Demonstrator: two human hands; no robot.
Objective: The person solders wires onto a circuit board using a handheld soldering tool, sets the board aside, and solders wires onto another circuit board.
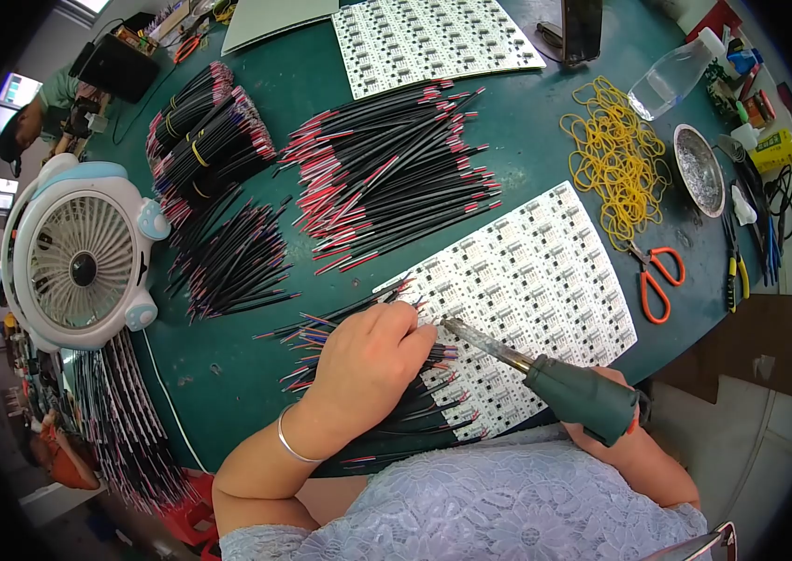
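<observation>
My left hand [372, 355] is closed in a pinch over the left edge of a white circuit board [555, 271], on black wires with red and blue ends. Its fingers cover much of what they grip. My right hand [615, 444] is wrapped round the dark green body of a soldering gun [587, 397], whose metal tip points left to the board, just beside my left fingertips. Black wires [414, 407] lie along the board's lower left edge, below my left hand. Rows of small dark parts cover the board.
Loose black wires [396, 168] with red ends and tied wire bundles [209, 145] lie beyond my hands. A white fan [83, 266] stands left. Rightward are yellow rubber bands [615, 159], orange-handled cutters [653, 285], a metal bowl [699, 173] and a bottle [676, 75]. More boards [433, 42] lie at the back.
</observation>
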